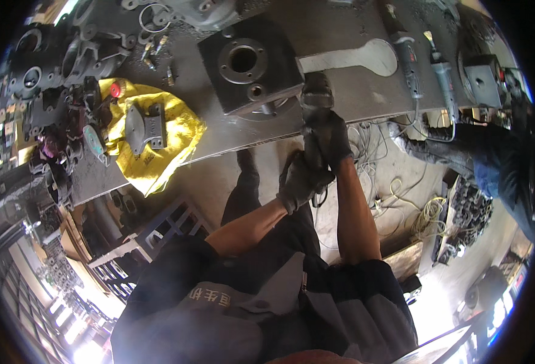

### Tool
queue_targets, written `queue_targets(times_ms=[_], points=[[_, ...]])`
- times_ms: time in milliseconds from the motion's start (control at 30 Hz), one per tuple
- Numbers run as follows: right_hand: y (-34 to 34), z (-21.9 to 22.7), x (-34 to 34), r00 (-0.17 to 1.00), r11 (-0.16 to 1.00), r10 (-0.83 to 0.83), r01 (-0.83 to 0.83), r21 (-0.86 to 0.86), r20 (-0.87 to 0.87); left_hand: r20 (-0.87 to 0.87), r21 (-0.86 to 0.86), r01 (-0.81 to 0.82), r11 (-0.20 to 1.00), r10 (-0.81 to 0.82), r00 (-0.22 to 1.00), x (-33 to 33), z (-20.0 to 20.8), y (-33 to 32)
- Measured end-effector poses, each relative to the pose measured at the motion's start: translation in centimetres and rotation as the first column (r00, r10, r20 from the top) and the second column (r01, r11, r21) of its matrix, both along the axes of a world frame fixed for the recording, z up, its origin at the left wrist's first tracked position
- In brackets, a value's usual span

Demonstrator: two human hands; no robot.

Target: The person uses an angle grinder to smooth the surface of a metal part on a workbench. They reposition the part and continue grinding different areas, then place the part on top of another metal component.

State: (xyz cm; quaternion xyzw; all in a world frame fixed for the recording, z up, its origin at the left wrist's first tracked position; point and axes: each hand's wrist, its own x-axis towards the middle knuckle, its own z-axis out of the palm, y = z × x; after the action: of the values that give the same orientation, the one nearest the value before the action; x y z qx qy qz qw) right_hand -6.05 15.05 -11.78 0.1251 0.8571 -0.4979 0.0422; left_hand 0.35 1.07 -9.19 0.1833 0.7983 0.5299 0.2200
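Note:
Both my gloved hands are wrapped round a dark power tool that looks like an angle grinder [318, 97]. My right hand [335, 138] grips its body near the head, at the bench edge. Closer to me, my left hand [301, 181] closes on its rear end, where a bit of cord hangs. The tool's head is at the right side of a dark square metal block [252, 64], which has a round flanged bore and a smaller hole. Whether the head touches the block, I cannot tell. A pale, flat keyhole-shaped piece or patch [352, 59] extends right from the block.
On the bench [219, 136], a yellow cloth [179, 127] at left bears a metal bracket [155, 126]. Castings [91, 54] crowd the far left. Two corded hand tools [408, 67] lie at right. Cables [428, 215] coil on the floor. Another person's leg [492, 158] is at right.

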Motion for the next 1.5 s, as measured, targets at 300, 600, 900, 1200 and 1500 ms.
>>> queue_targets(times_ms=[300,600,900,1200,1500], points=[[-5.2,0.1,5.0,0.993,0.991,-0.079,0.088,-0.099,0.092,-0.296,-0.391,0.114,0.913,-0.242,0.924,2.9,1.9,-4.2],[-13.6,-0.9,8.0,0.98,0.884,-0.117,0.177,-0.433,0.161,0.188,-0.058,0.052,0.997,-0.04,0.981,6.4,1.7,-14.0],[-20.6,0.9,8.7,0.986,-0.088,-0.105,0.117,-0.989,0.126,-0.325,-0.172,0.114,0.979,-0.165,0.931,5.9,5.5,-20.3],[-23.8,3.3,7.4,0.996,0.947,0.003,-0.032,-0.32,-0.091,-0.241,-0.418,0.002,0.909,-0.113,0.964,6.8,5.7,-23.0],[-24.3,10.9,4.6,0.986,0.812,-0.162,0.152,-0.563,0.033,-0.16,-0.263,-0.127,0.956,0.086,0.983,5.7,7.2,-22.6]])
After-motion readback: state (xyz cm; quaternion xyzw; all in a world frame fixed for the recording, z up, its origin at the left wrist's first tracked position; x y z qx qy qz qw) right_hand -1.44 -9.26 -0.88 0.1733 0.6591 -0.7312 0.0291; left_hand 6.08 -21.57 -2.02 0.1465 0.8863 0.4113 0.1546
